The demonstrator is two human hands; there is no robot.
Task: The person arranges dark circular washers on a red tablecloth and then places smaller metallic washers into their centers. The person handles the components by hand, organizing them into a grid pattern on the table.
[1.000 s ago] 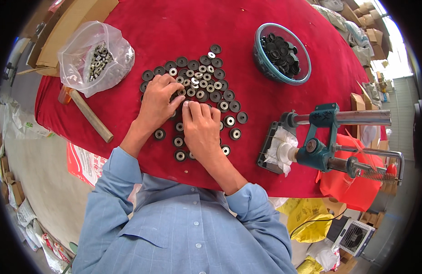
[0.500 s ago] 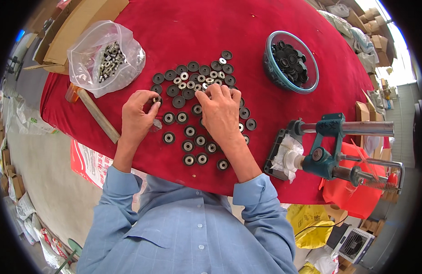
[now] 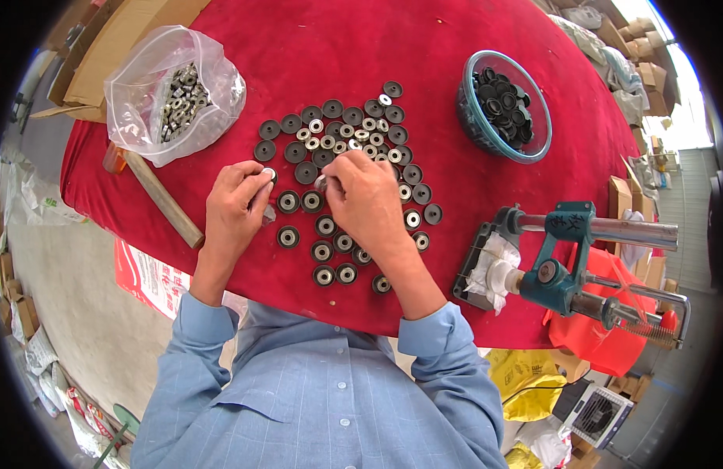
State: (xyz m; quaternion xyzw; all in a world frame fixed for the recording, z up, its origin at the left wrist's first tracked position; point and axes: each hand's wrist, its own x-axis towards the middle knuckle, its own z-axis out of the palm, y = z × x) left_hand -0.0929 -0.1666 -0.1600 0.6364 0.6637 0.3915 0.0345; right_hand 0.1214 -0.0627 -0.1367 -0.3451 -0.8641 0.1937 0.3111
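Note:
Between the thumb and fingers of my left hand (image 3: 235, 205) is a small dark round cap, mostly hidden by the fingertips. My right hand (image 3: 363, 195) pinches a shiny metal bearing (image 3: 321, 183) a short way to its right. Under and around the hands lie several black round caps (image 3: 306, 173) with a raised centre. Other caps hold a bearing in the middle, such as the capped bearing (image 3: 288, 237) nearest my left wrist. Loose bearings (image 3: 346, 131) are clustered beyond my right hand.
A clear plastic bag (image 3: 220, 117) of metal parts stands at far left, beside a wooden rod (image 3: 164, 199) and a cardboard box (image 3: 115, 59). At far right is a bowl (image 3: 547, 129) of black caps. A green hand press (image 3: 561, 270) occupies the table's right edge.
My right hand has drawn back from the loose bearings toward my left hand, bringing a bearing with it. My left hand stays nearly in place with its cap.

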